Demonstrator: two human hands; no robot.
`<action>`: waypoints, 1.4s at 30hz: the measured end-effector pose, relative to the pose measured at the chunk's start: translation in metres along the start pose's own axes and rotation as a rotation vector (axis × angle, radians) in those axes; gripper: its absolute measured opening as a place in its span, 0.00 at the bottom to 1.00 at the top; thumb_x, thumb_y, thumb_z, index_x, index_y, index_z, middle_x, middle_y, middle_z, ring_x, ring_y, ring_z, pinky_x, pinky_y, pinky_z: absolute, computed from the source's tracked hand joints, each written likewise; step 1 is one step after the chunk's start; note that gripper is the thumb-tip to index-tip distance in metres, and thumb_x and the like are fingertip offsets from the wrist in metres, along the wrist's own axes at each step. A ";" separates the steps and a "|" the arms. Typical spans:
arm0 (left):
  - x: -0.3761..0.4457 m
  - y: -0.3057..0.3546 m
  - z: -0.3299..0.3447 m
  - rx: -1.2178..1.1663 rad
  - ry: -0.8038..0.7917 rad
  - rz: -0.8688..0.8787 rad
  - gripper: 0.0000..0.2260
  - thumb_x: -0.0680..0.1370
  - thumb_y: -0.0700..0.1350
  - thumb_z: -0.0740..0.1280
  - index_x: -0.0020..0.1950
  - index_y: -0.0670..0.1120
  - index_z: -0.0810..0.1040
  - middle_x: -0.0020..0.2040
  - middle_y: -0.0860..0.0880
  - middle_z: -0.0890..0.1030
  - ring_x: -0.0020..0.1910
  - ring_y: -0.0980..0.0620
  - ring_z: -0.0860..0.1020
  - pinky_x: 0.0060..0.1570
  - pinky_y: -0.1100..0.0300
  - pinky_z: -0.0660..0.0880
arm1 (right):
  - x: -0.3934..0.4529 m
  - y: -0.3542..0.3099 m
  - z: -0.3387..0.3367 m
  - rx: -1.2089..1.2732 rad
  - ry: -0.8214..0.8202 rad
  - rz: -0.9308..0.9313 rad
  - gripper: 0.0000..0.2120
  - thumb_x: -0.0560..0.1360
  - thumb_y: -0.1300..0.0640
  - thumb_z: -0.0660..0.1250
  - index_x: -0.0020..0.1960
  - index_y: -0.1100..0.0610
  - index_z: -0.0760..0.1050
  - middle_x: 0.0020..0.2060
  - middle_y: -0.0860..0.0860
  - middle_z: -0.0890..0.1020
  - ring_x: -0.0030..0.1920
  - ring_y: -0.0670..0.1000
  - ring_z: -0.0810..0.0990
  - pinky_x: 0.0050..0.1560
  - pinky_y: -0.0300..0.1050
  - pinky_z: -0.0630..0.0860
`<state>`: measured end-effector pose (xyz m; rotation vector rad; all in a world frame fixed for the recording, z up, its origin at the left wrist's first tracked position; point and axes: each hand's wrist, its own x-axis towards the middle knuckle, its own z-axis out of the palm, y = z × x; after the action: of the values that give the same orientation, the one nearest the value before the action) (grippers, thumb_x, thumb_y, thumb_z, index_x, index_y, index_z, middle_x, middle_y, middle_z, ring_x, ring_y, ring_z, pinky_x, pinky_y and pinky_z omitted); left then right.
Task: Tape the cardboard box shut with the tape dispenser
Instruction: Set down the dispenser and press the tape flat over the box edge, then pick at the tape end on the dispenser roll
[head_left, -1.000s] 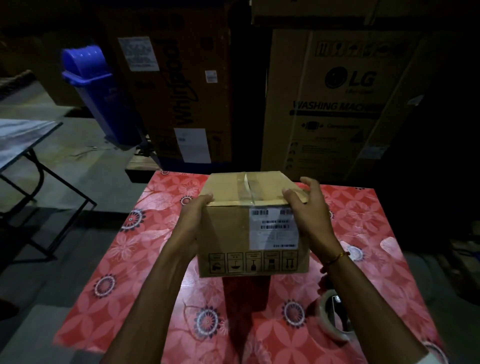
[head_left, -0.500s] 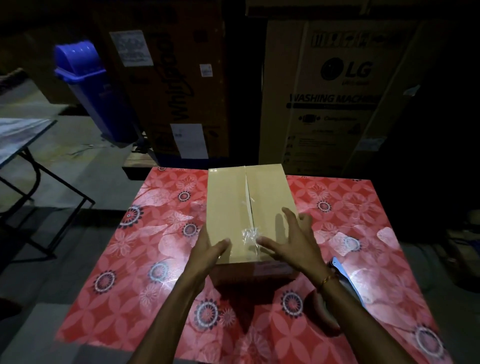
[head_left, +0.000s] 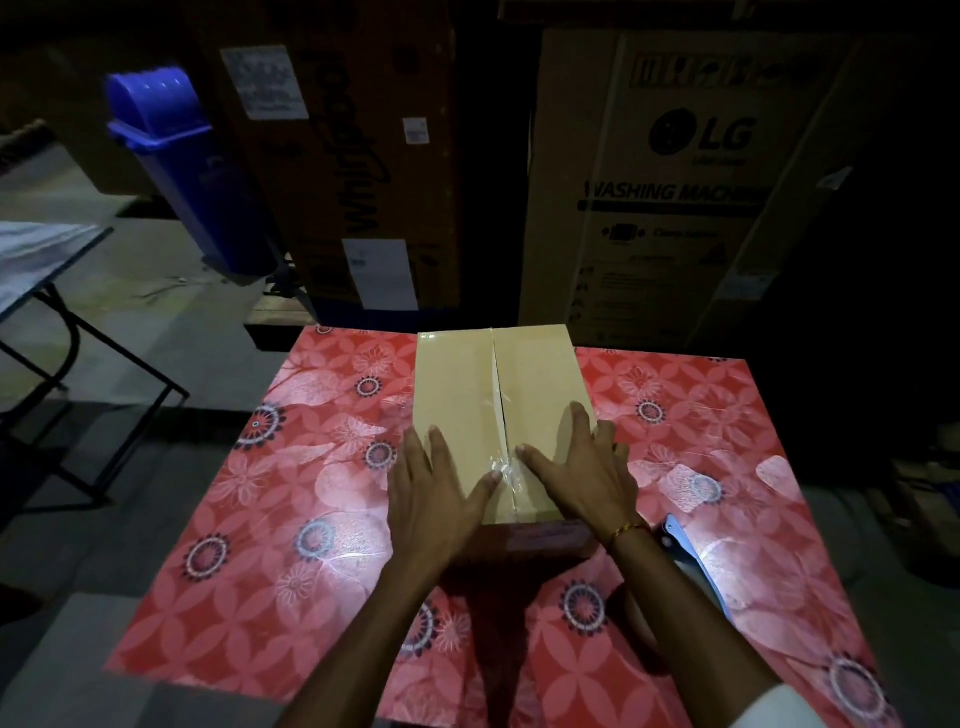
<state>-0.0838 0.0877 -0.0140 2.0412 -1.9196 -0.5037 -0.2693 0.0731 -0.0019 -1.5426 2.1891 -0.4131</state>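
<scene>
Room: dim storeroom, tall appliance cartons (head_left: 675, 182) stacked against the back, a blue bin (head_left: 182, 171) leaning to the left of them, part of a folding table (head_left: 47, 254) at the far left.
Surface: low table under a red flowered cloth (head_left: 260, 519), seen from the head view, the only view on offer.
Cardboard box (head_left: 467, 395): sits on the cloth toward the far middle, flaps folded down, centre seam (head_left: 497, 395) running away from the person; a scrap of crinkled clear tape (head_left: 506, 473) shows on the seam near the front edge, the rest of the seam looks bare.
Left hand (head_left: 431, 499): flat and spread on the near left flap, thumb reaching to the seam, gripping nothing.
Right hand (head_left: 582, 473): flat and spread on the near right flap, thumb by the tape scrap, nothing held.
Tape dispenser (head_left: 685, 551): only a blue part shows on the cloth just right of the right wrist, the rest hidden behind the forearm; I take it for the dispenser but cannot be sure.
Step in hand: pressing the flaps level and together, as I judge it; the long strip is not yet laid.
Next move: one hand should keep the flaps pinned while the other picks up the dispenser, sets the tape at one end of the seam and draws it straight along.
Risk: flaps may spring apart if both hands lift.
</scene>
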 end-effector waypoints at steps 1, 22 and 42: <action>0.002 0.005 0.001 0.022 0.011 0.012 0.44 0.74 0.73 0.51 0.80 0.47 0.45 0.81 0.42 0.41 0.79 0.42 0.42 0.76 0.44 0.44 | 0.000 0.000 0.001 -0.002 0.006 0.001 0.48 0.70 0.25 0.61 0.80 0.46 0.50 0.76 0.57 0.61 0.70 0.64 0.67 0.55 0.56 0.74; 0.024 0.064 0.017 -0.136 0.235 0.320 0.22 0.82 0.51 0.53 0.75 0.45 0.66 0.75 0.43 0.68 0.77 0.45 0.58 0.75 0.46 0.57 | -0.029 0.141 -0.012 0.715 0.091 0.228 0.12 0.83 0.53 0.61 0.65 0.51 0.73 0.52 0.54 0.81 0.48 0.55 0.80 0.43 0.39 0.75; -0.072 0.137 0.104 -0.276 -0.257 0.789 0.10 0.80 0.46 0.60 0.58 0.47 0.77 0.53 0.49 0.77 0.53 0.49 0.75 0.53 0.57 0.72 | -0.052 0.221 0.019 0.215 -0.074 0.071 0.15 0.74 0.54 0.63 0.58 0.57 0.77 0.52 0.56 0.81 0.51 0.60 0.81 0.47 0.51 0.73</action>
<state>-0.2561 0.1532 -0.0427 0.9628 -2.4169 -0.7770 -0.4251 0.1968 -0.1138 -1.3400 2.0619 -0.5414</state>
